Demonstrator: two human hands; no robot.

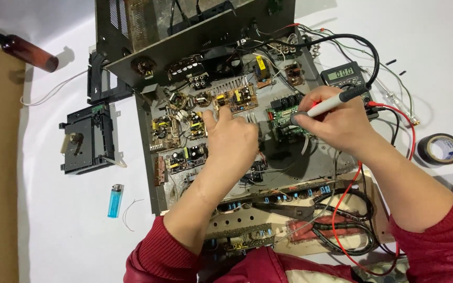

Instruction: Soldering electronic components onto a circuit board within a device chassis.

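**Probe tip close among crowded parts**

Head view: the right hand has its fingers clamped on the probe, tip down on the green board; the left hand presses nearby boards, fingers together; a slip might bridge neighbouring contacts; the red lead could snag.

left hand flat, fingers spread, right hand curled in pen grip

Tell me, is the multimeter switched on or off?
On. The multimeter shows dark digits on its lit display, beside the right hand holding a probe.
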